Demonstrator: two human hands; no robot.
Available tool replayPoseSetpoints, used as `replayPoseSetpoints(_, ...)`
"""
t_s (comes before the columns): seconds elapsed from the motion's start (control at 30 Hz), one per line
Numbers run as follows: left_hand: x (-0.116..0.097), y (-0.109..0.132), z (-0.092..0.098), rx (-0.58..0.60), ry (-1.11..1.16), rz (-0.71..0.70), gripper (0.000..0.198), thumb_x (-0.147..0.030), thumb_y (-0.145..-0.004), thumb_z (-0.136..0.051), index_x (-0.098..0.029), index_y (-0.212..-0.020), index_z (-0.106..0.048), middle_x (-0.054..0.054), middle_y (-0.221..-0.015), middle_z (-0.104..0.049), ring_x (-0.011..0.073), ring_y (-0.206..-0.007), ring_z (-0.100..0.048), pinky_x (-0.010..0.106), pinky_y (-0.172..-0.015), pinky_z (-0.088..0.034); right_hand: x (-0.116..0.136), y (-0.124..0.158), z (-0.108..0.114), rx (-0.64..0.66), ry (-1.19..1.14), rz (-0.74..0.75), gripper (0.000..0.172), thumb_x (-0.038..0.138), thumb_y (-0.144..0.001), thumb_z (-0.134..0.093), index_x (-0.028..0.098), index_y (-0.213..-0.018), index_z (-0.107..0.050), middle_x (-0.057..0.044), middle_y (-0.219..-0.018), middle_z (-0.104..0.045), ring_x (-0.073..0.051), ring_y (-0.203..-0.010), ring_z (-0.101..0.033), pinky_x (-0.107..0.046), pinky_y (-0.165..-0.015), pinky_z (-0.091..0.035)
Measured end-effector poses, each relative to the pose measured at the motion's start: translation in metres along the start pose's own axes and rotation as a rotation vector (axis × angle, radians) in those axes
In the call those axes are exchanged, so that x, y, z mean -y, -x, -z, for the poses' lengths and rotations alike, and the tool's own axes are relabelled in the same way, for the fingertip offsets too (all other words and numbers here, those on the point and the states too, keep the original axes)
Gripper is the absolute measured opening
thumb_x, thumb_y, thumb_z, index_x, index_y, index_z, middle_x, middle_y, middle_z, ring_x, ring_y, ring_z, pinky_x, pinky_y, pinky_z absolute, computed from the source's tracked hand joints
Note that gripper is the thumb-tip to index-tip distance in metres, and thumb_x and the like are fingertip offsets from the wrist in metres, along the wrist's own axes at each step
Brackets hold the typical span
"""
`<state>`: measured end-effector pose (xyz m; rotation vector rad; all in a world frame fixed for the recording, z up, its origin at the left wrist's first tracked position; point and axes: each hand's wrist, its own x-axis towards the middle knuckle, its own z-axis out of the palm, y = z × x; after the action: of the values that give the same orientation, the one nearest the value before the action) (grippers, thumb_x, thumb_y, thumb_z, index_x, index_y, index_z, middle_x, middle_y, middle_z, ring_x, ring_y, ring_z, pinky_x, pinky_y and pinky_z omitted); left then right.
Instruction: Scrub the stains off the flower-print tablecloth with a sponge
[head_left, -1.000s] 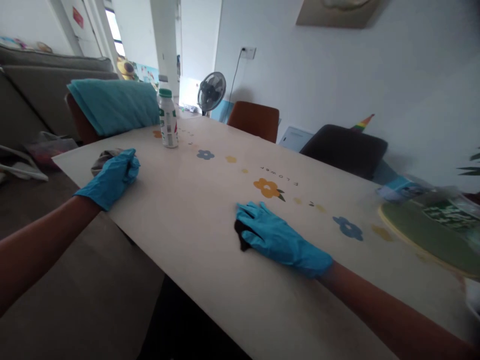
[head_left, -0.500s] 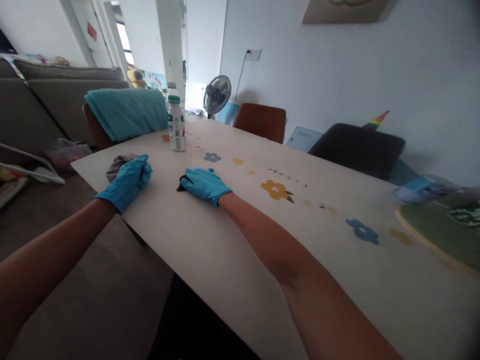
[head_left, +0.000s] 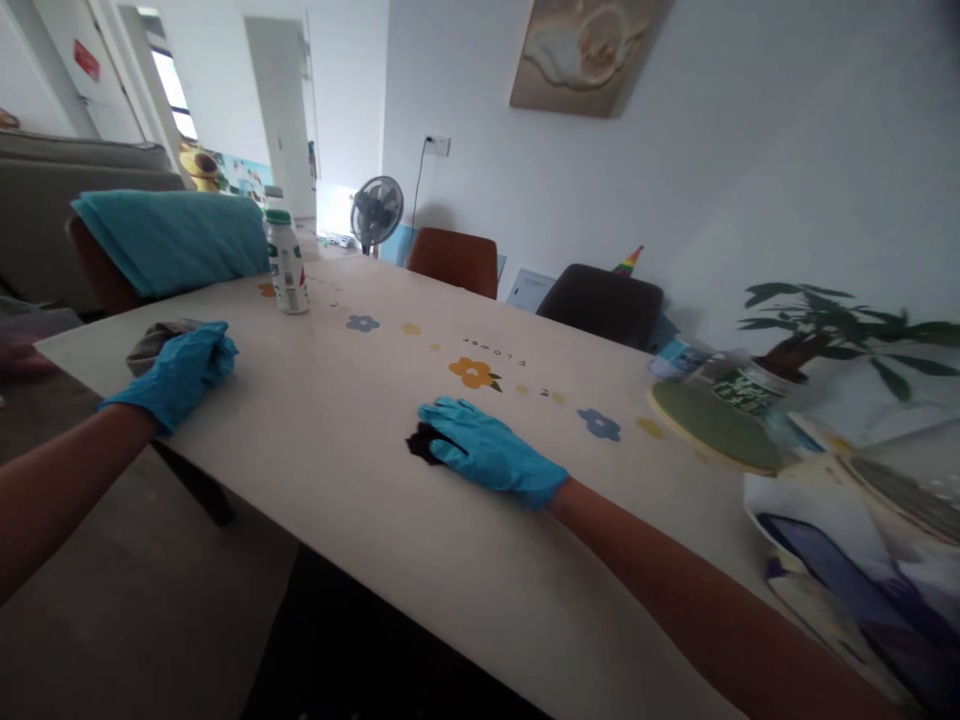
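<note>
Blue gloves cover both hands. My right hand [head_left: 491,450] lies palm down on the white table [head_left: 352,450], its fingers pressed over a bunched black cloth [head_left: 425,443] that peeks out at the fingertips. Toward the table's left end, my left hand [head_left: 184,370] is closed around a crumpled grey cloth [head_left: 154,345], which bulges out on its far side; the fingers' inner side is hidden. A white bottle with a green cap [head_left: 288,265] stands upright beyond my left hand, with a second bottle partly hidden behind it.
A teal towel [head_left: 172,240] hangs over a chair at the left end. Across the table are an orange chair [head_left: 454,262], a dark chair [head_left: 600,305] and a fan [head_left: 377,210]. To the right are a round green mat [head_left: 712,425], a potted plant [head_left: 757,385] and a phone [head_left: 832,560].
My right hand has slid right along the table with the black cloth, away from my left hand. My left hand still grips the grey cloth. The view has turned right.
</note>
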<state>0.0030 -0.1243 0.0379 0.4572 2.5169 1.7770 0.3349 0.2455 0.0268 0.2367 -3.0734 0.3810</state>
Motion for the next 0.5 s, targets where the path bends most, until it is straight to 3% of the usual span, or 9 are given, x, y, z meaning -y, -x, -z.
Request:
replayPoseSetpoints(0.17, -0.001, 0.004, 0.002, 0.009, 0.122, 0.077, 0.039, -0.027, -0.122, -0.051, -0.022, -0.083, -0.053, -0.002, -0.06, -0.06, 0.0137, -0.06, -0.048, 0.025, -0.06, -0.039, -0.056, 0.129, 0.004, -0.106, -0.084, -0.155, 0.074, 0.076, -0.125, -0.048, 0.033, -0.183, -0.066, -0.006, -0.19, -0.057, -0.041, -0.181, -0.049, -0.072, -0.151, -0.039)
replayPoseSetpoints(0.27, -0.005, 0.006, 0.001, 0.014, 0.148, 0.101, 0.041, -0.025, -0.122, -0.052, -0.021, -0.082, -0.054, -0.002, -0.059, -0.059, 0.0133, -0.059, -0.047, 0.025, -0.058, -0.037, -0.078, 0.182, 0.005, -0.104, -0.058, -0.234, 0.076, 0.078, -0.124, -0.048, 0.033, -0.183, -0.065, -0.007, -0.19, -0.056, -0.043, -0.18, -0.049, -0.072, -0.15, -0.041)
replayPoseSetpoints(0.37, -0.008, 0.008, -0.002, 0.02, 0.157, 0.129, 0.039, -0.024, -0.12, -0.053, -0.02, -0.081, -0.058, -0.001, -0.06, -0.061, 0.0128, -0.056, -0.045, 0.026, -0.056, -0.034, -0.086, 0.2, 0.003, -0.1, -0.029, -0.266, 0.077, 0.077, -0.123, -0.049, 0.034, -0.185, -0.063, -0.007, -0.19, -0.055, -0.044, -0.18, -0.047, -0.071, -0.15, -0.04)
replayPoseSetpoints(0.5, -0.007, 0.007, -0.004, 0.033, 0.146, 0.119, 0.041, -0.026, -0.115, -0.055, -0.019, -0.075, -0.059, 0.0, -0.057, -0.058, 0.0126, -0.054, -0.04, 0.027, -0.055, -0.032, -0.084, 0.172, -0.001, -0.092, -0.001, -0.284, 0.082, 0.079, -0.122, -0.049, 0.033, -0.19, -0.056, -0.008, -0.192, -0.052, -0.045, -0.182, -0.044, -0.075, -0.152, -0.032)
